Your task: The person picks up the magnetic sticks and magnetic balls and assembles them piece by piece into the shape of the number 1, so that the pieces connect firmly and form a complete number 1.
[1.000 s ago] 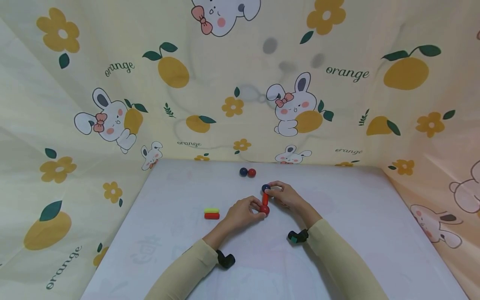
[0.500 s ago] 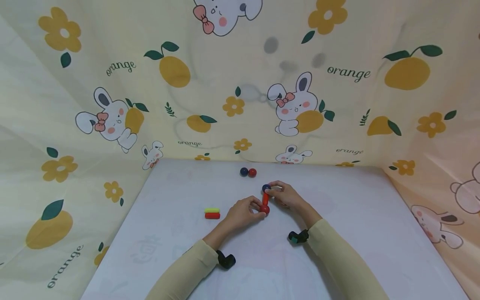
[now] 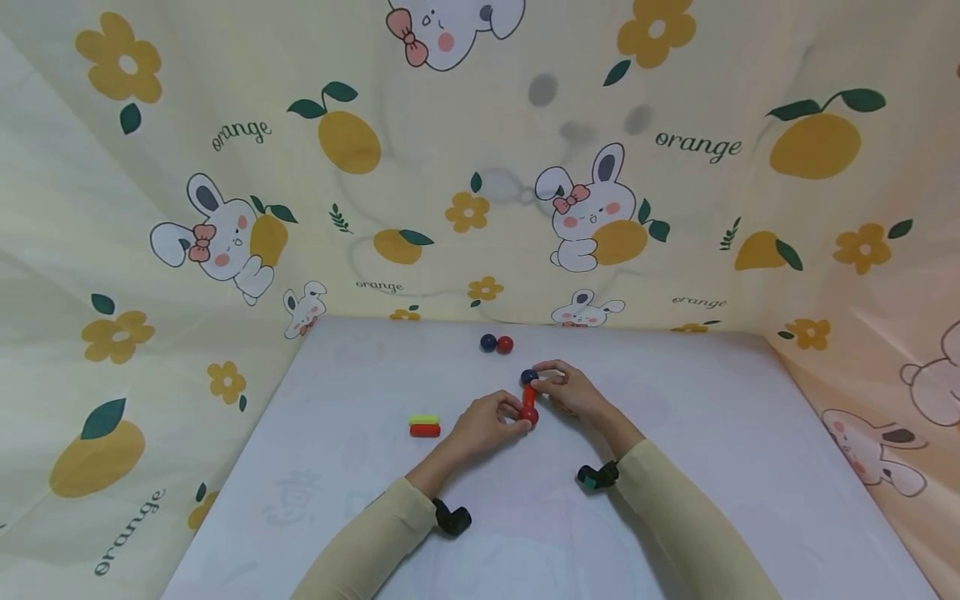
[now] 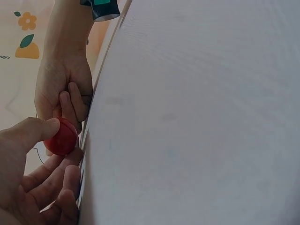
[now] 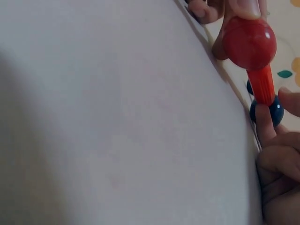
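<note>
A red rod (image 3: 529,397) joins a red ball (image 3: 528,416) at its near end and a dark blue ball (image 3: 529,377) at its far end. My left hand (image 3: 483,427) pinches the red ball between thumb and fingers, seen closely in the left wrist view. At the other end, my right hand (image 3: 573,392) grips the blue ball near the rod. In the right wrist view the red ball (image 5: 250,43) hides part of the left fingers, and right fingers partly cover the blue ball (image 5: 276,111).
Left of the hands, a yellow-green rod (image 3: 424,420) and another red rod (image 3: 425,431) lie side by side on the white table (image 3: 360,508). A loose blue ball (image 3: 488,343) and red ball (image 3: 505,344) sit together farther back. A printed curtain (image 3: 450,150) encloses the table's back and sides.
The joined piece has shifted very slightly, its blue end a little to the left and its red end a little away from me. Both hands keep their hold.
</note>
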Demonstrator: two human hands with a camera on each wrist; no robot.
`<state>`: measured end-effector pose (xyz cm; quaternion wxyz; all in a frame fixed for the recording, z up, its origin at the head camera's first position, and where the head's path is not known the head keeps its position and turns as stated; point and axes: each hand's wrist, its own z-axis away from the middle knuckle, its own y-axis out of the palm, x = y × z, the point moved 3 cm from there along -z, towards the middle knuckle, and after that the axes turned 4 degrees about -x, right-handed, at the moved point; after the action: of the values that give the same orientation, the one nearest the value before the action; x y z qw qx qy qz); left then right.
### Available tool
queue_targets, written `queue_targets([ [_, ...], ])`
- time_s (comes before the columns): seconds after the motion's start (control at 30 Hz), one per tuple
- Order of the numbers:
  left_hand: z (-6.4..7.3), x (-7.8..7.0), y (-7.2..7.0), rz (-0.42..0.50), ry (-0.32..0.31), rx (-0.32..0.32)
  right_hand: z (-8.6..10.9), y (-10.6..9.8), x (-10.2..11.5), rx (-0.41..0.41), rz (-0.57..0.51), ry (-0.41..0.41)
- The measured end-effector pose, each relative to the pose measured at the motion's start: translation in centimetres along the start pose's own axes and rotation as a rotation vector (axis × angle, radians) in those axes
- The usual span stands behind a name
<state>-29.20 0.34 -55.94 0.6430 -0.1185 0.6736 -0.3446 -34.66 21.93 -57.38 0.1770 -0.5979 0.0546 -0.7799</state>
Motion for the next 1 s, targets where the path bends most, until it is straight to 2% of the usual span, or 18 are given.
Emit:
queue_targets([
  [0.3,-0.2,0.3,0.0,0.036,-0.003,0.008,0.7,0.0,-0.1,-0.067,-0.062,-0.042],
  [0.57,-0.4,0.7,0.0,0.059,-0.017,0.031,1.4,-0.4,-0.7,-0.071,-0.024,-0.038],
  [0.67,-0.6,0.9,0.0,0.063,-0.015,0.032,1.8,-0.6,-0.8,-0.061,-0.006,-0.047],
  [1.0,-0.6,1.1,0.0,0.091,-0.024,0.043,3.5,-0.7,-0.3,0.046,0.042,-0.171],
])
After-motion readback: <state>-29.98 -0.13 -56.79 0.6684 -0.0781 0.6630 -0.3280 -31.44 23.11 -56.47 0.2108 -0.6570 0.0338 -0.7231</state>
